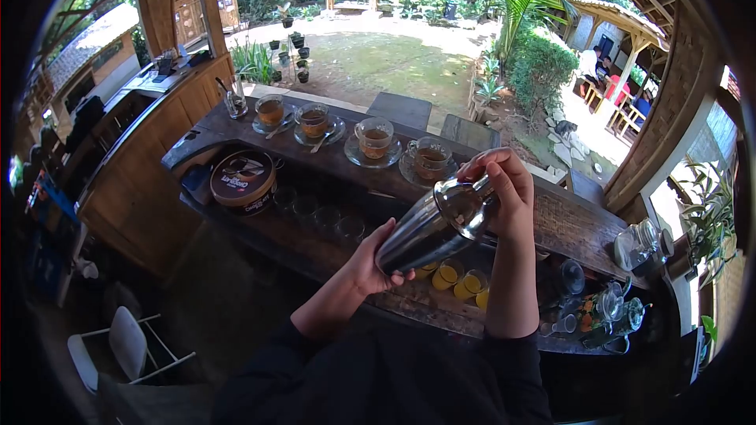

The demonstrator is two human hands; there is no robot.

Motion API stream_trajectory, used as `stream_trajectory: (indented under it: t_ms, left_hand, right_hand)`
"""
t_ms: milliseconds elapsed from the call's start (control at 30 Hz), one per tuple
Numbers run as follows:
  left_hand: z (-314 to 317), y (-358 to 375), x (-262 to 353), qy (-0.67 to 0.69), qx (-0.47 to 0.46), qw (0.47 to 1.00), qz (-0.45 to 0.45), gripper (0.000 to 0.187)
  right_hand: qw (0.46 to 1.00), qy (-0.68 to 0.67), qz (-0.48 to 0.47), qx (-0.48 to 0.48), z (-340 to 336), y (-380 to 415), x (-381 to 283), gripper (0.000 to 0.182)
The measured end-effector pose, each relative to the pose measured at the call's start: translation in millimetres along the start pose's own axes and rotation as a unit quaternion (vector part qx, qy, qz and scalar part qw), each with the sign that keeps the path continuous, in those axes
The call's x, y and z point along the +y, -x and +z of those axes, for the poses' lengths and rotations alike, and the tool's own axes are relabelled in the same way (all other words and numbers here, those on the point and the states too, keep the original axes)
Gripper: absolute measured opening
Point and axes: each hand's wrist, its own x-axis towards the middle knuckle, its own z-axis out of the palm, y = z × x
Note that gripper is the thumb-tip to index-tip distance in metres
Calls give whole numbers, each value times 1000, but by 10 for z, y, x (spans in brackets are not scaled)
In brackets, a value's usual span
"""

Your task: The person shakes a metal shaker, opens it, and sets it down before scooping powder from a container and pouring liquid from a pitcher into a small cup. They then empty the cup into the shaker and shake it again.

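Observation:
A shiny metal shaker (421, 232) is held tilted above the wooden counter, its top toward the upper right. My left hand (376, 264) wraps round its lower end. At the upper end, my right hand (500, 185) has its fingers closed on the shaker's top. Just beyond the shaker stands a glass cup of brown drink (431, 159) on a glass saucer. More such cups, one of them here (374, 140), stand in a row to its left. Below the shaker, partly hidden by it, are several glasses of yellow liquid (470, 283).
A round brown tub (242, 179) and empty glasses (327, 219) sit on the lower shelf at left. Jars (639, 242) and glass pitchers (610, 304) stand at right. A white chair (127, 344) is at lower left. People (605, 67) sit outside in the distance.

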Motion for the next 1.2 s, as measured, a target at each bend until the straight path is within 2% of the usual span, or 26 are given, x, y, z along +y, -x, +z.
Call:
stream_trajectory:
  t_ms: [67,133,167,267,300,433,500,533,600,667,767,967,1200]
  left_hand:
    - [-56,-48,-75,73,-80,993,-55,64]
    - [-3,-45,-99,70,-73,993,-59,63]
    - [3,-52,-117,58,-51,996,-34,62]
    - [84,-35,-173,11,9,1000,28,57]
    - [110,-34,-180,-27,47,996,64,55]
    - [191,-59,-195,-7,60,997,56,46]
    - [332,-94,-244,77,183,976,90,34]
    - [314,-110,-264,80,184,975,92,34]
    - [283,-139,-286,64,257,957,118,26]
    - [338,-140,-313,66,261,955,124,24]
    - [354,-139,-336,66,268,952,133,23]
    - [339,-153,-320,66,268,948,159,23]
    - [280,-150,-248,41,272,948,160,23]
  right_hand:
    - [999,-38,8,-9,29,15,-11,11]
    - [988,110,39,104,155,43,-117,17]
    - [980,126,80,134,167,76,-139,26]
    - [960,181,95,190,166,116,-61,32]
    - [964,151,105,189,150,125,-30,38]
    - [967,113,109,200,199,164,71,41]
    - [969,113,103,196,224,182,131,40]
    - [970,112,97,192,257,196,152,38]
    - [973,108,84,186,306,218,160,34]
    - [973,139,45,178,307,228,188,29]
    - [979,105,36,170,327,220,169,25]
    - [976,120,-22,181,329,288,288,25]
    - [974,108,-20,198,319,329,302,27]
